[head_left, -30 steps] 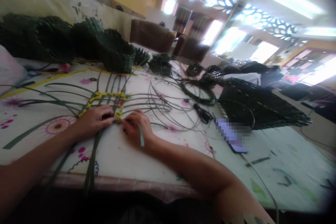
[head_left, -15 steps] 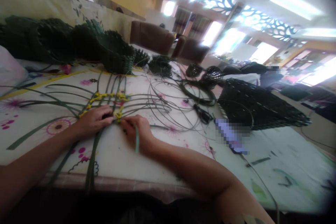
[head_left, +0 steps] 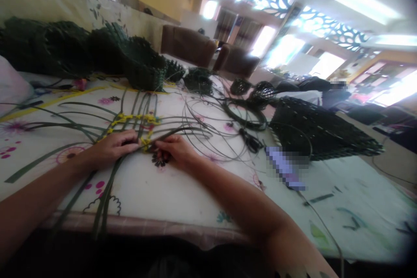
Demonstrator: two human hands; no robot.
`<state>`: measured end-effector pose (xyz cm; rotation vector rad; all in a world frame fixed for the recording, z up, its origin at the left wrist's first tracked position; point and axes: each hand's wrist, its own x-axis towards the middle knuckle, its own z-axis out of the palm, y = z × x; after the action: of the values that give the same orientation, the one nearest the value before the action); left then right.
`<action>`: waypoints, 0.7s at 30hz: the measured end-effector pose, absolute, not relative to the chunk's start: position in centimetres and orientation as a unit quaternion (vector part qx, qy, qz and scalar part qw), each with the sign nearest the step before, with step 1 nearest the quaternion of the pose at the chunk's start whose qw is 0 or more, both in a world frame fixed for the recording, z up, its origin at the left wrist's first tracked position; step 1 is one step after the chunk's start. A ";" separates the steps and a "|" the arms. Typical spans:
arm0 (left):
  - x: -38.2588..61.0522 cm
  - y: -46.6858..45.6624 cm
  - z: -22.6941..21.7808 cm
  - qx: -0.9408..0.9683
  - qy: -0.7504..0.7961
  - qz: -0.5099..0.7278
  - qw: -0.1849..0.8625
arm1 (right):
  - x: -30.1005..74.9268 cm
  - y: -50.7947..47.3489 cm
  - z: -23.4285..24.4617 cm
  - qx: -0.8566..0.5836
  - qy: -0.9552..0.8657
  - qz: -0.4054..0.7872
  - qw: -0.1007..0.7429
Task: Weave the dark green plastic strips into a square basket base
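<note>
A flat weave of dark green strips (head_left: 137, 108) bound with yellow cord (head_left: 132, 118) lies on the flowered tablecloth (head_left: 169, 191). My left hand (head_left: 114, 145) rests on the near edge of the weave, fingers curled and pressing the strips down. My right hand (head_left: 172, 150) is beside it, fingers pinched on a green strip (head_left: 189, 130) that runs off to the right. Loose ends of the strips hang over the table's near edge (head_left: 104, 208).
Several dark green woven baskets (head_left: 143, 67) stand along the back left. Coils of thin green cane (head_left: 211, 126) and a black cable (head_left: 250, 139) lie in the middle. A large dark woven piece (head_left: 316, 132) sits at the right, a phone (head_left: 285, 167) near it.
My right hand has turned; the green strip that stood over its back a second ago now lies stretched to the right along the weave. The left hand has barely moved.
</note>
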<state>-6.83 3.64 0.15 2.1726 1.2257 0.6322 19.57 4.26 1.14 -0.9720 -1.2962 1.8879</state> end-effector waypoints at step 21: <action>-6.0 3.5 0.2 0.831 0.444 0.240 0.233 | 18.9 3.5 1.2 -0.387 -0.575 0.651 0.309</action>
<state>-6.04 3.52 0.22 2.2832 1.2185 0.6586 18.87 3.51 1.24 -1.0222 -1.5199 1.7195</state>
